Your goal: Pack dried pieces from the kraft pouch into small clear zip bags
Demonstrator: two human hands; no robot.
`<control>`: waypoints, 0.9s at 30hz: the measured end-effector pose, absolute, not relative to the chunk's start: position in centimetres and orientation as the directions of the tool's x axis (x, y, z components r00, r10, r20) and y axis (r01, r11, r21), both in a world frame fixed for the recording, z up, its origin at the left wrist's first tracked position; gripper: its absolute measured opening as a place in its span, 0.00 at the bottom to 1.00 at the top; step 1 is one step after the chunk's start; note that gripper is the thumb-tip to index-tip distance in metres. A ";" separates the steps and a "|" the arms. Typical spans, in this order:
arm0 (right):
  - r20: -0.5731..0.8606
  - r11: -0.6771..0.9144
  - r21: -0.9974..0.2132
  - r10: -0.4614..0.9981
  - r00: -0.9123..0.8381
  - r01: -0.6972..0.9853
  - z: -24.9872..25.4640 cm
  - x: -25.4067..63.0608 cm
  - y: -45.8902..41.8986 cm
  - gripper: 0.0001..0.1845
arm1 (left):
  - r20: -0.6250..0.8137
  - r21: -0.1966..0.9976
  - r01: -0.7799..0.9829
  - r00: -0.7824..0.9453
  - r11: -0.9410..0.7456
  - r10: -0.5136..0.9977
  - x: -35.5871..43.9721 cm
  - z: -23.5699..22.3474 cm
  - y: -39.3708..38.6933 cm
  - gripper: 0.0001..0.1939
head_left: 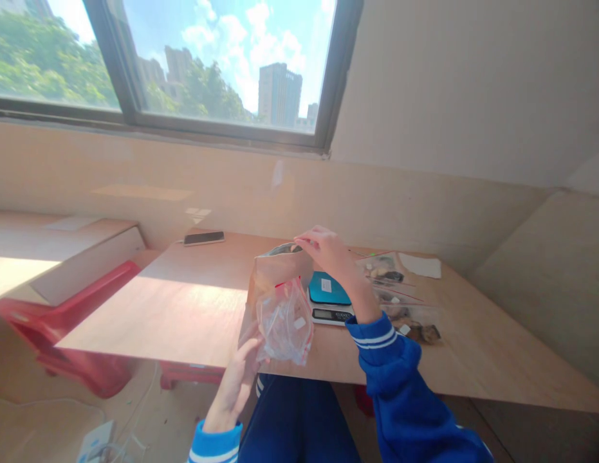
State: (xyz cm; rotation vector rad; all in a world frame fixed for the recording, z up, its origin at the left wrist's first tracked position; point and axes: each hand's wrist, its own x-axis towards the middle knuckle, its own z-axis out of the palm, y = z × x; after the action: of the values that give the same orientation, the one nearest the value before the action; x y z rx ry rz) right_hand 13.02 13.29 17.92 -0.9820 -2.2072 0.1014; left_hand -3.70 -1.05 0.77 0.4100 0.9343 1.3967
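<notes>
A wide window [207, 58] with towers and trees beyond it lights a pale-walled room, and under it a light plywood bench [183, 302] carries the work. Near the bench's front edge stands a tall brown paper bag [273, 273], upright, its mouth open at the top. The right hand [328, 251] reaches over that mouth, its grip pinching the bag's upper rim between fingertips and thumb. The left hand [239, 379] comes up from below the bench edge; its fingers touch the lower corner of a crumpled clear plastic zip bag with a red seal strip [284, 321], which hangs against the front of the paper bag — whether this grip is pressed onto the plastic or only propping it I cannot tell. Just behind the right wrist sits a small digital scale with a teal platform [329, 296], and to its right lie several filled clear zip bags of dark and pale pieces [400, 302], with a white sheet of paper [419, 265] beyond them. A dark phone [204, 238] lies well apart at the back left. As I judge it, the paper bag is light and will tip easily — so the rim should be held steady while the plastic bag is supported from beneath, keeping both clear of the scale.
</notes>
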 end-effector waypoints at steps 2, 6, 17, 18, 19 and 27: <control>0.592 0.724 -0.335 0.660 -0.463 0.603 17.4 12.7 12.7 0.12 | -0.312 0.739 -0.646 -0.079 0.189 0.947 -3.8 0.7 -1.1 0.17; 0.631 0.741 -0.417 0.653 -0.419 0.526 16.7 12.6 9.8 0.13 | -0.309 0.722 -0.670 -0.087 0.174 0.947 -3.7 0.8 -1.1 0.21; 0.232 0.619 -0.409 0.781 -0.580 0.670 14.4 12.0 7.2 0.09 | -0.224 0.809 -0.563 -0.032 0.167 0.974 -2.8 3.7 -2.0 0.22; 0.230 0.590 -0.468 0.801 -0.553 0.658 14.2 12.3 7.5 0.09 | -0.227 0.819 -0.544 -0.016 0.182 0.974 -2.8 3.8 -2.0 0.23; 0.237 0.567 -0.522 0.814 -0.530 0.638 14.2 12.6 7.9 0.08 | -0.232 0.829 -0.525 -0.008 0.194 0.973 -2.8 3.9 -2.0 0.25; 0.359 0.522 -0.661 0.851 -0.384 0.540 13.7 16.0 9.6 0.09 | -0.110 0.915 -0.391 0.005 0.103 0.994 -2.3 3.3 -1.0 0.28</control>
State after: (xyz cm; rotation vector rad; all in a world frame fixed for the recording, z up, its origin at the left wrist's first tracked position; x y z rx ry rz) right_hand 16.04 9.61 13.68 -1.1270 -2.0782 0.5840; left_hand -2.33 -1.02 3.29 0.8265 0.9713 1.3050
